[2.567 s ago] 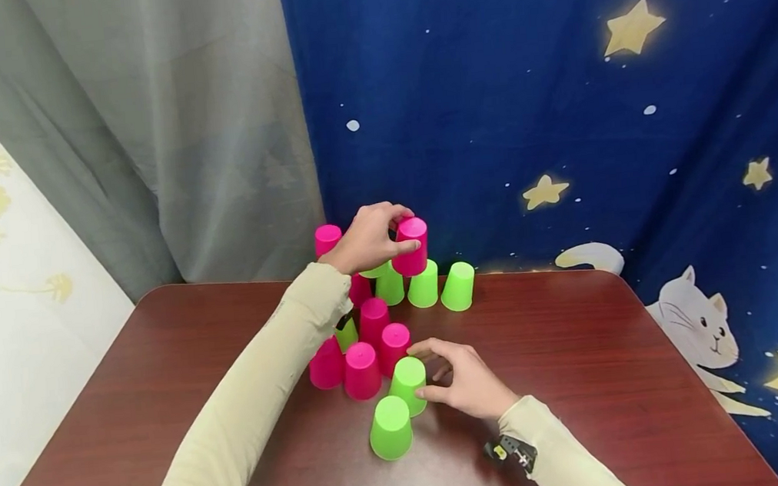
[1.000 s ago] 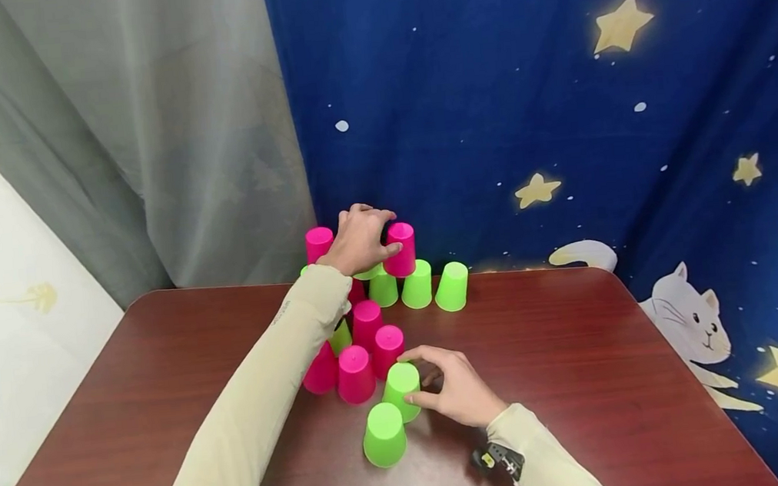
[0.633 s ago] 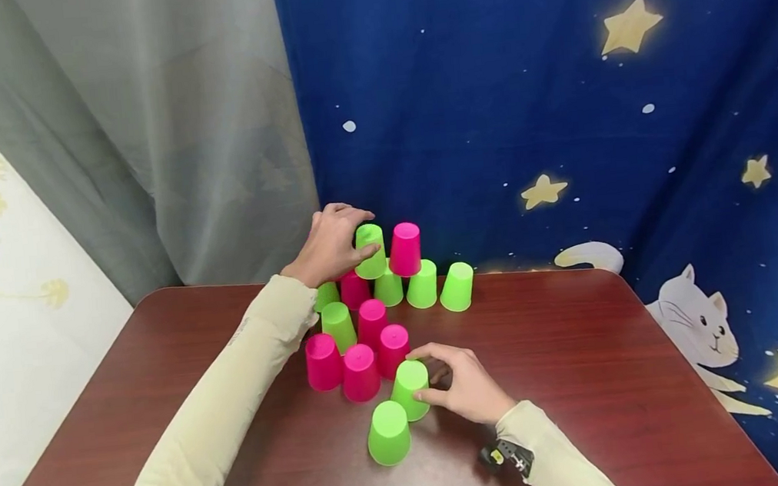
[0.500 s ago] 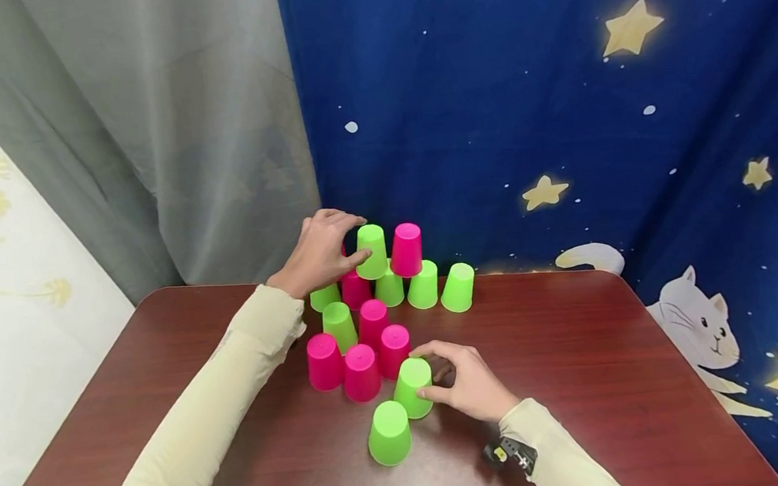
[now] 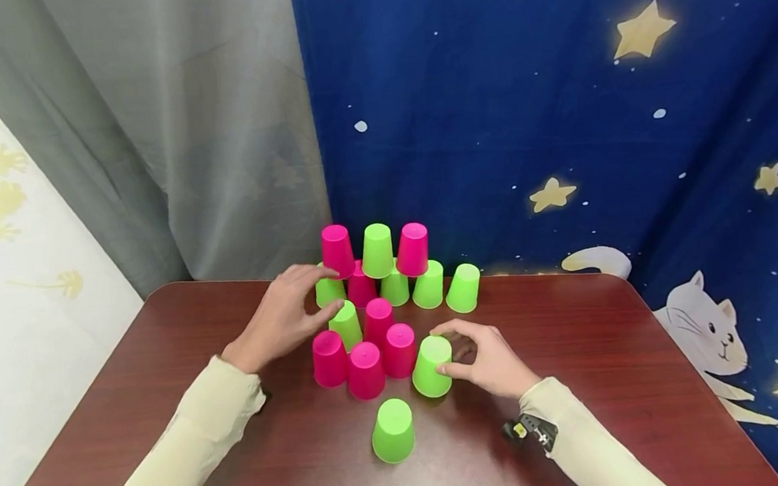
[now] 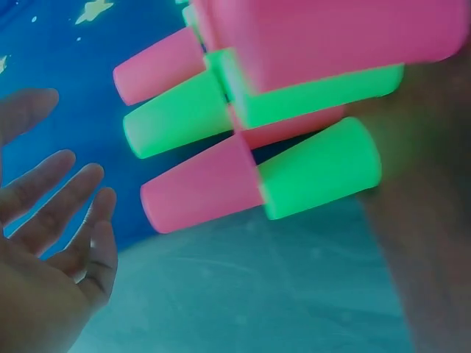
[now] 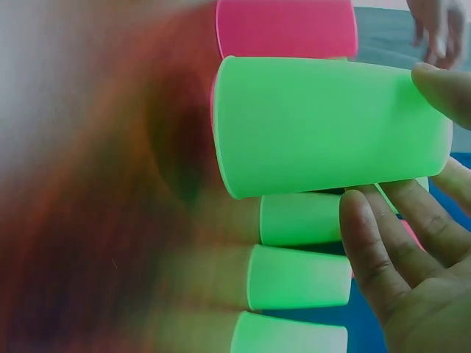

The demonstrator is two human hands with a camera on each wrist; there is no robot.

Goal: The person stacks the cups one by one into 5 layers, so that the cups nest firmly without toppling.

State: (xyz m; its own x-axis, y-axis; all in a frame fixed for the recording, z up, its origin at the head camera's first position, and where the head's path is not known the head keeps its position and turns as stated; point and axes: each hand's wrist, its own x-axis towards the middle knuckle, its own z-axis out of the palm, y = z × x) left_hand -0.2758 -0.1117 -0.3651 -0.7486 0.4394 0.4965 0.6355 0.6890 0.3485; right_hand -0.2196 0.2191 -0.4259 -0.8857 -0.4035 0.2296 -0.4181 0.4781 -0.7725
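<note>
The lime-green cup (image 5: 432, 366) sits in the grasp of the right hand (image 5: 490, 361), just left of that palm, with the thumb against its side near the narrow end and the fingers reaching round the far side. It is a plain, smooth tapered cup, upside down: flat closed end uppermost, wide rim below. The right wrist view shows an even, bright green wall and a thin, slightly raised lip at the rim. Whether that rim touches the table (image 5: 580, 365) I cannot tell.

Just past the held cup, to the right hand's left, stands a tight cluster of inverted cups: three hot-pink cups (image 5: 366, 371) towards the person, with a green cup (image 5: 346, 328) and a pink cup (image 5: 378, 319) behind. A single green cup (image 5: 393, 430) stands nearer the body than the right hand.

The left hand (image 5: 284, 318) grasps nothing; its fingers are spread, thumb well apart, left of the cluster. Beyond both hands runs a rear row of four green cups (image 5: 464, 288) and one pink, topped by a pink, a green and a pink cup. Grey and blue curtains (image 5: 454, 114) hang behind.
</note>
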